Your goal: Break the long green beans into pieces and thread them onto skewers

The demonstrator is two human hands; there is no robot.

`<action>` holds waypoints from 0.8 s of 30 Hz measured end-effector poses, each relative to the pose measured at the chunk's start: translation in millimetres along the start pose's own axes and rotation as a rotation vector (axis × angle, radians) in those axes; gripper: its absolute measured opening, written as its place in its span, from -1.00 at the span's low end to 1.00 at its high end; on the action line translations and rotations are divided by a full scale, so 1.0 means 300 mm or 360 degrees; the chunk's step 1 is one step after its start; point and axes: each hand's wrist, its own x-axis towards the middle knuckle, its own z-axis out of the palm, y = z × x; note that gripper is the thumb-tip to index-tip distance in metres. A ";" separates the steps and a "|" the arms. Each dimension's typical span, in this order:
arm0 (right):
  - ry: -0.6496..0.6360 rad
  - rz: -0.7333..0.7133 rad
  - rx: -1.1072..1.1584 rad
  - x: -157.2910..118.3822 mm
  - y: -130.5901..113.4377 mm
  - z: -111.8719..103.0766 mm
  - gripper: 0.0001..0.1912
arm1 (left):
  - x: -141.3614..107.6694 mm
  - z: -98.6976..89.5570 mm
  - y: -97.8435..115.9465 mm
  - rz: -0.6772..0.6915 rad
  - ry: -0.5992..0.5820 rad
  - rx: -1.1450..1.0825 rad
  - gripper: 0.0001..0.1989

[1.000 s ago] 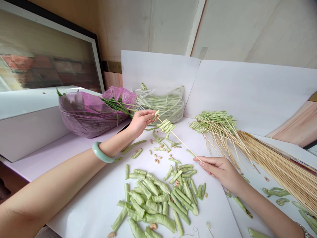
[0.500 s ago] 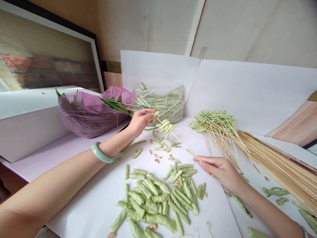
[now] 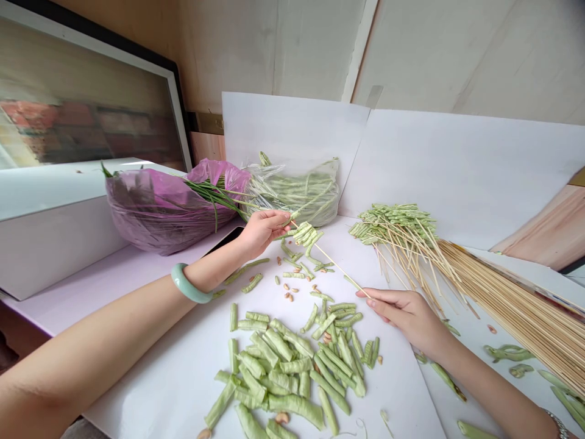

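My right hand (image 3: 400, 311) pinches the lower end of a thin wooden skewer (image 3: 336, 264), which slants up to the left. Several short green bean pieces (image 3: 305, 234) are threaded side by side near its upper end. At that tip, my left hand (image 3: 267, 230) is closed with thumb and fingers on one more bean piece (image 3: 295, 215), partly hidden by the fingers. Below the hands lies a loose heap of cut green bean pieces (image 3: 283, 372) on white paper.
A purple bag (image 3: 169, 213) with green stalks and a clear bag (image 3: 315, 189) of long beans stand at the back. Filled skewers (image 3: 397, 222) are piled at right, beside a bundle of bare skewers (image 3: 512, 299). A dark phone-like object (image 3: 223, 241) lies behind my left wrist.
My left hand has shifted slightly down and turned at the skewer's tip, and the bean piece in its fingers now points up to the right. My right hand has hardly moved.
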 end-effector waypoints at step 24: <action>0.0311 -0.0152 -0.0013 0.007 -0.003 -0.036 -0.55 | -0.049 0.057 -0.028 -0.0186 0.0094 -0.0062 -0.59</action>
